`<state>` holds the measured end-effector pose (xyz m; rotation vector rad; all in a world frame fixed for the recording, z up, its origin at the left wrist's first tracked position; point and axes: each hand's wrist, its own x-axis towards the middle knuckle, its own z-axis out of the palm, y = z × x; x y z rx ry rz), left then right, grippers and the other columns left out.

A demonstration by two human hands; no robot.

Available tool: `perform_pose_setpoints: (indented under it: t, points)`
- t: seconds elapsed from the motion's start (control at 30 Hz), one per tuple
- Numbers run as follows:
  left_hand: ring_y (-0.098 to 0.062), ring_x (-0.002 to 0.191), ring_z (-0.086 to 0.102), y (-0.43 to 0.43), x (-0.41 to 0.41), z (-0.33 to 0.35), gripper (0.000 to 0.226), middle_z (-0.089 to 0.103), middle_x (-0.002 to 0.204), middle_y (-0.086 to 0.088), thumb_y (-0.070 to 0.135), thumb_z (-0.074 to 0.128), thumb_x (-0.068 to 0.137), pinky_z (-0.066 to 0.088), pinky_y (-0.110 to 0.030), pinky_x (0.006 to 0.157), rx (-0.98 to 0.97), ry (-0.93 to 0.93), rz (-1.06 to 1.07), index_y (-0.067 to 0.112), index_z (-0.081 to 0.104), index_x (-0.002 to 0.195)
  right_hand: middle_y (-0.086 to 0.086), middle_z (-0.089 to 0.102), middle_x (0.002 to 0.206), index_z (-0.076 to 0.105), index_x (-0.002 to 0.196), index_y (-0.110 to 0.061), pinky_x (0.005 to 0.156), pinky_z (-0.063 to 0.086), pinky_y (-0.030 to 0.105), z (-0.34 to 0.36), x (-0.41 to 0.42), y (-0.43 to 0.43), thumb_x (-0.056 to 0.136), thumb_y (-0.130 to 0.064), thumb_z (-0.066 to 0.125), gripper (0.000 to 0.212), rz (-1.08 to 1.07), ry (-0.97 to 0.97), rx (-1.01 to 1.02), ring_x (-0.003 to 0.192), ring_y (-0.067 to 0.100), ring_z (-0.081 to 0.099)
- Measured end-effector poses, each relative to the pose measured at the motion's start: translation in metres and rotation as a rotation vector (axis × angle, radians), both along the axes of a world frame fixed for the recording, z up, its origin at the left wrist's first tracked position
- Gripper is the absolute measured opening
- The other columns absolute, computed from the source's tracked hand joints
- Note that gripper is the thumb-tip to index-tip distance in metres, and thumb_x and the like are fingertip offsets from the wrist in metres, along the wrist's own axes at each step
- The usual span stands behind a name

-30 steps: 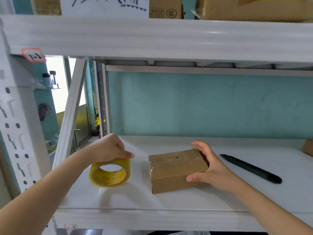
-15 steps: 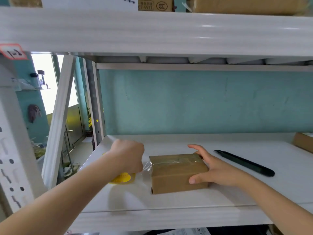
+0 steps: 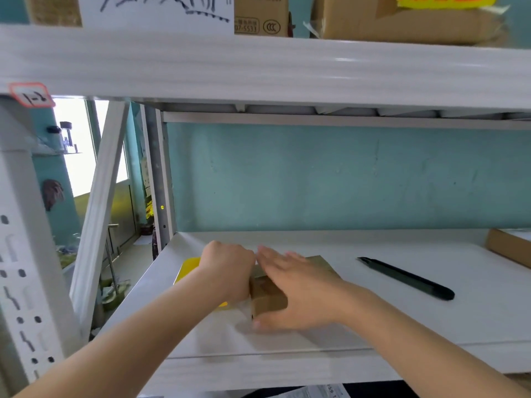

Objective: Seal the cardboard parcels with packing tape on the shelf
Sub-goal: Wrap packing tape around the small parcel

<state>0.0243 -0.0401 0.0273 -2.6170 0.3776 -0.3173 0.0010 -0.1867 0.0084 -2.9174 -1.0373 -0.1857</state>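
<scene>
A small brown cardboard parcel lies on the white shelf board, mostly covered by my hands. My right hand lies flat across its top with straight fingers pointing left and the thumb down its front face. My left hand is curled round the yellow roll of packing tape, pressed against the parcel's left end. Only the roll's yellow edge shows behind and below that hand. The strip of tape between roll and parcel is hidden.
A black pen-like tool lies on the shelf to the right. Another cardboard box sits at the far right edge. The upper shelf hangs close overhead with boxes on it. A white upright post stands at left.
My left hand brought the tape roll right, from apart on the shelf to against the parcel's left end. My right hand left the parcel's right side and now lies flat over its top.
</scene>
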Motion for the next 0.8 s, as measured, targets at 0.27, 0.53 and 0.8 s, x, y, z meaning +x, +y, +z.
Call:
perform_pose_setpoints:
  t: [0.27,0.53,0.8]
  points:
    - [-0.022,0.104,0.061,0.002,-0.001,-0.002,0.02,0.063,0.11,0.001,0.033,0.049,0.086,0.036,-0.025,0.07,-0.054,-0.028,-0.007,0.022,0.055,0.101,0.001,0.027,0.154,0.029,0.143,-0.018,0.115,0.022,0.034,-0.004,-0.003,0.004,0.074,-0.065,0.06,0.089,0.038,0.008,0.059,0.141,0.018,0.024]
    - [-0.014,0.043,0.051,0.071,0.008,0.016,0.052,0.058,0.045,0.0,0.061,0.066,0.071,0.045,-0.021,0.054,-0.893,0.387,0.134,0.016,0.053,0.048,-0.007,0.018,0.157,0.024,0.148,-0.021,0.114,0.007,0.021,-0.005,-0.002,-0.007,0.085,-0.051,0.058,0.078,-0.037,0.081,0.131,0.144,0.007,0.015]
    - [-0.013,0.044,0.049,0.091,0.002,0.008,0.043,0.051,0.047,0.001,0.053,0.084,0.048,0.04,-0.021,0.046,-1.39,0.501,-0.048,0.017,0.061,0.042,-0.022,0.029,0.15,0.04,0.141,-0.03,0.111,0.018,0.017,-0.006,0.009,-0.037,0.083,-0.04,0.066,0.064,-0.128,0.194,0.298,0.137,-0.001,0.027]
